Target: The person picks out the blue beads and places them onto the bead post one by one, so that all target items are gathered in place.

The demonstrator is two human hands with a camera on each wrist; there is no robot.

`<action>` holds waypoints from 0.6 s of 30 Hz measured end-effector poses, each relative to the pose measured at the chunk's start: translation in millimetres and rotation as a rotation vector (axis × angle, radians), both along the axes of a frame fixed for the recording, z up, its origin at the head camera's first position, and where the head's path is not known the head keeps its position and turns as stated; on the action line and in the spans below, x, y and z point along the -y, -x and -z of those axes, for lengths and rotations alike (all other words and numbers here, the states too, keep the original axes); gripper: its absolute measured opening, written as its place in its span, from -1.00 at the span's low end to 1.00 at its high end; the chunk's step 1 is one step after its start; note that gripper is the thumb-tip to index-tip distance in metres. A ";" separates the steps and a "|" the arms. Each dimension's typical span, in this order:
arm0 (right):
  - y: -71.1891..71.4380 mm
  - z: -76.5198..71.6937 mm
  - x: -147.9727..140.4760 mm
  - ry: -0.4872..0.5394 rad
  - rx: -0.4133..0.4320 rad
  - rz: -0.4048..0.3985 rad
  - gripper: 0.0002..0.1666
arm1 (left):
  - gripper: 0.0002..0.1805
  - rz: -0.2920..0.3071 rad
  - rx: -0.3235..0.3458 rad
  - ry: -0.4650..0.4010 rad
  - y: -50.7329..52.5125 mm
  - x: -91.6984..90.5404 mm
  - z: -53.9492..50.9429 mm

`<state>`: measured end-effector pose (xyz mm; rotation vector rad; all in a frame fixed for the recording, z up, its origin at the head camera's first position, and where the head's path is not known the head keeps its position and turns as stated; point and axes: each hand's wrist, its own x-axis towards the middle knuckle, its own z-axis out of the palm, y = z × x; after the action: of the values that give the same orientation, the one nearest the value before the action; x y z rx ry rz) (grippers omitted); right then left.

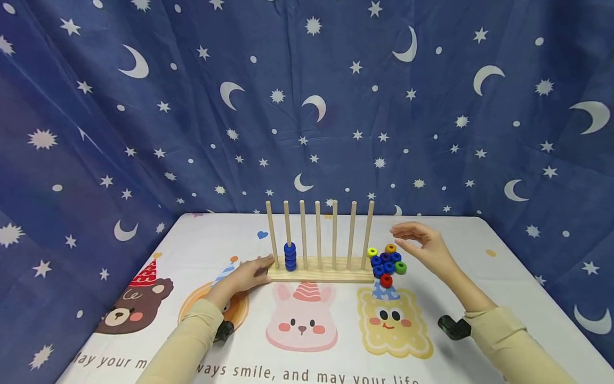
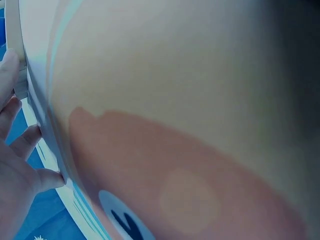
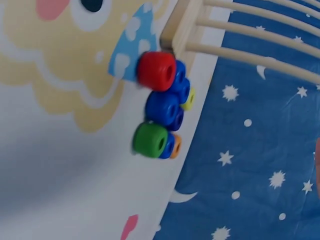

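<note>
A blue curtain point(image 1: 336, 160) strewn with white moons and stars is hanging behind the wooden peg rack point(image 1: 320, 276), and under the rack a white-covered bench point(image 1: 230, 234) is spreading out. The rack itself is lying lengthwise across the bench, its seven pegs standing upright. In front of it a printed pink rabbit point(image 1: 302, 320) is smiling from the cloth.

At the rack's left end, the left hand point(image 1: 247, 274) is resting against the base — its fingers are reaching out straight and spread, touching the wood. Beyond the rack's right end, the right hand point(image 1: 427, 248) is hovering near the loose beads; its fingers are bending gently, thumb standing apart from them.

Just beside the rack's right end, those loose beads point(image 1: 389, 267) are sitting in a cluster: several blue, one dark purple, and one each of yellow, orange, green and red. I can't tell whether any is touching the base. The red bead point(image 3: 156, 71) is lying nearest the front, the green one point(image 3: 150, 140) farthest right of the rack. On the rack's second peg from the left, a short stack of blue beads point(image 1: 290, 257) is sitting — right down at the base.
</note>
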<state>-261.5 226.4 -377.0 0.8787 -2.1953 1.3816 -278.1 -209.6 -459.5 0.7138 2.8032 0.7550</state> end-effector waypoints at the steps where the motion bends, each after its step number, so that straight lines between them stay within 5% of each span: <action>1: 0.0 0.4 -1.6 -0.005 -0.004 0.008 -0.70 | -0.37 -0.003 0.000 -0.001 0.1 -0.6 0.1; 11: 7.5 18.9 -18.9 -0.207 0.035 0.168 -0.68 | -0.36 -0.030 0.023 -0.003 -3.4 -0.9 0.8; 18: 20.4 27.5 -27.7 -0.300 0.169 0.204 -0.48 | -0.36 -0.016 0.005 -0.003 -1.7 -1.4 -2.7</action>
<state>-281.9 254.1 -404.5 0.6289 -2.5872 1.0826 -276.5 -208.2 -456.8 0.6902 2.8068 0.7629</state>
